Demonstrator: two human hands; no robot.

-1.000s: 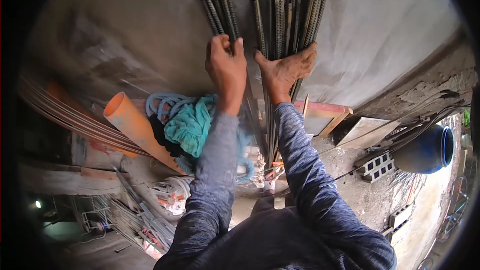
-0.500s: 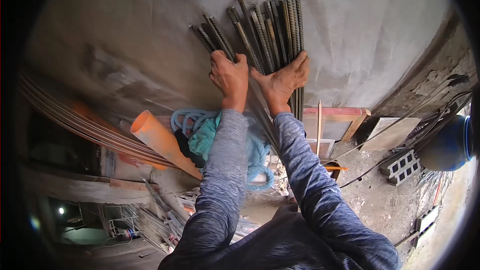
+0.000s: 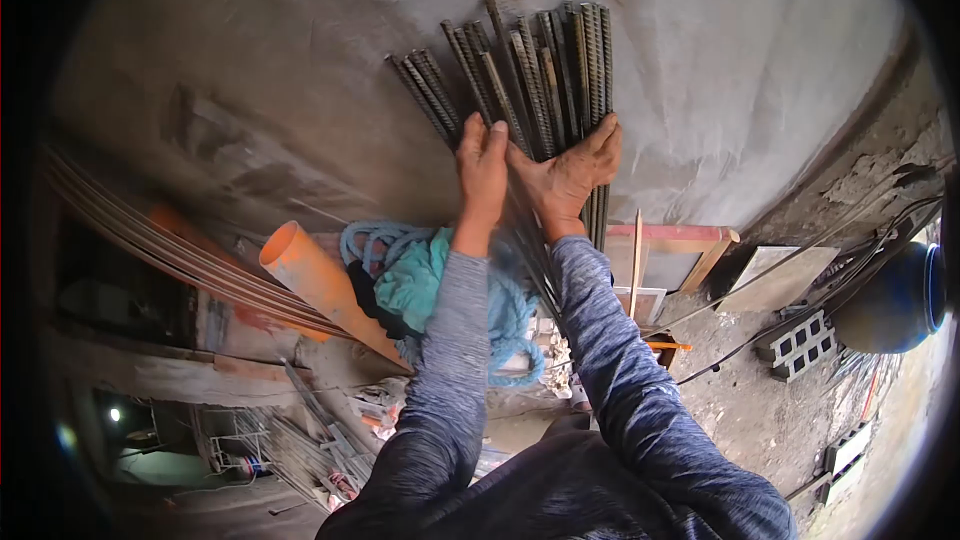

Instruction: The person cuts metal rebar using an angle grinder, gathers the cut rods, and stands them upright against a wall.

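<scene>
Ribbed steel bars [image 3: 535, 75] stand fanned out against the grey wall [image 3: 330, 30], their upper ends at uneven heights. My right hand [image 3: 570, 175] is wrapped round the larger bunch, thumb and fingers spread to either side of it. Against the bars just left of it is my left hand [image 3: 482, 175], its thumb and a finger raised; whether it grips any bar is hidden. A smaller group of bars [image 3: 425, 90] leans to the left above my left hand. Lower down, the bars run between my forearms.
An orange pipe [image 3: 310, 270], blue rope [image 3: 515, 325] and teal cloth [image 3: 410, 285] lie left of the bars. Rightward are a wooden frame [image 3: 685, 265], a concrete block [image 3: 798, 345] and a blue barrel [image 3: 885, 300]. Long strips [image 3: 180, 250] curve along the far left.
The right-hand bunch has shifted left and down in view. My left hand has moved right, off the leftmost bars, closer to my right hand. More bars now lean left.
</scene>
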